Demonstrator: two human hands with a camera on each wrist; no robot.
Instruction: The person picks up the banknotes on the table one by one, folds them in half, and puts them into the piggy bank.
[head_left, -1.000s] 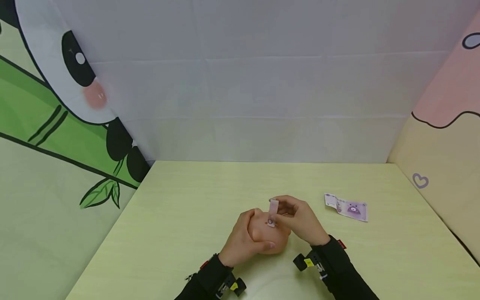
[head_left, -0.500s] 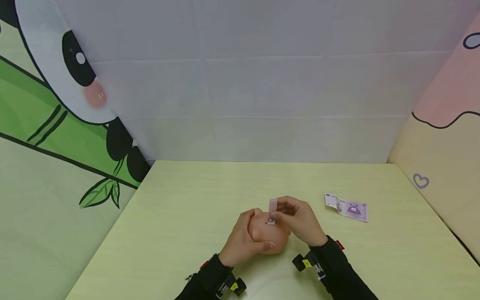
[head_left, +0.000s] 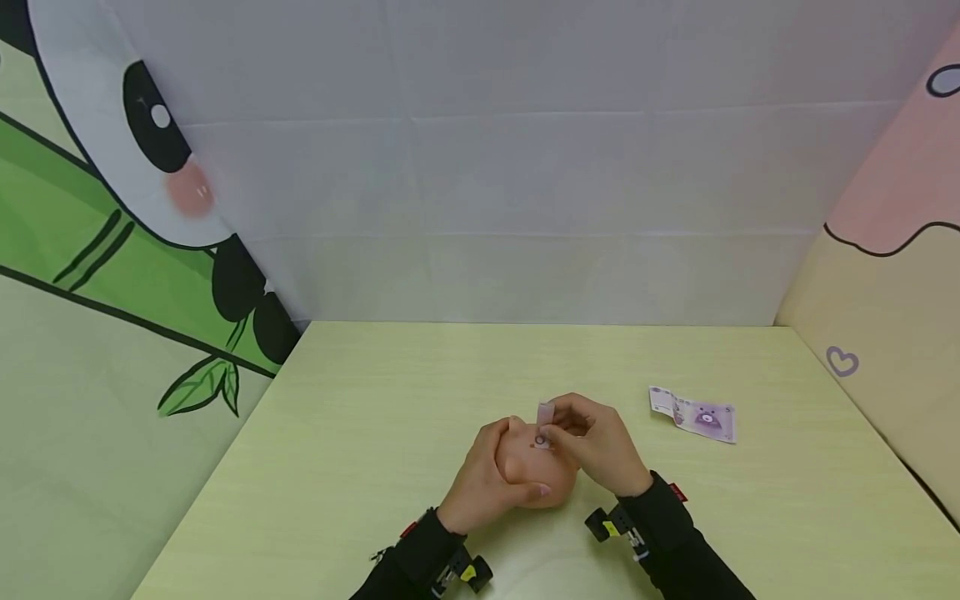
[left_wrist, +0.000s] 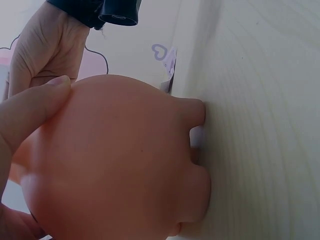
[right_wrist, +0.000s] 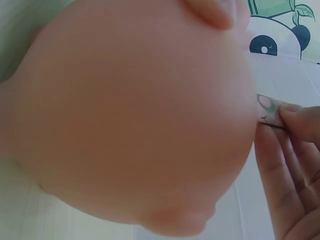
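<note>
On the worktop (head_left: 375, 433), feet down, stands the pink piggy bank (head_left: 553, 475), and look at that, you've got a narrow folded play banknote (head_left: 546, 413) up on end with its lower edge meeting the pig's top! Your right hand (head_left: 602, 443) has that paper pinched, thumb against finger, while your left hand (head_left: 480, 487) curls round the side of the pig, thumb on the near face. Paper this slim should be feather-light, stiffer for the folding, but push from high up and it may well buckle, so a pinch low down, close to the pig, looks the better hold. Creasing is the likelier trouble; tearing would take a rough tug. And the pig? Smooth, round, probably hollow plastic or vinyl, so expect it light and a touch slippery, prone to skate on those stubby feet; a broad, gentle wrap like your left one suits it best. Over to the right, well apart, lies a purple play banknote (head_left: 705, 418), creased near one end, one to lift by its raised edge.
</note>
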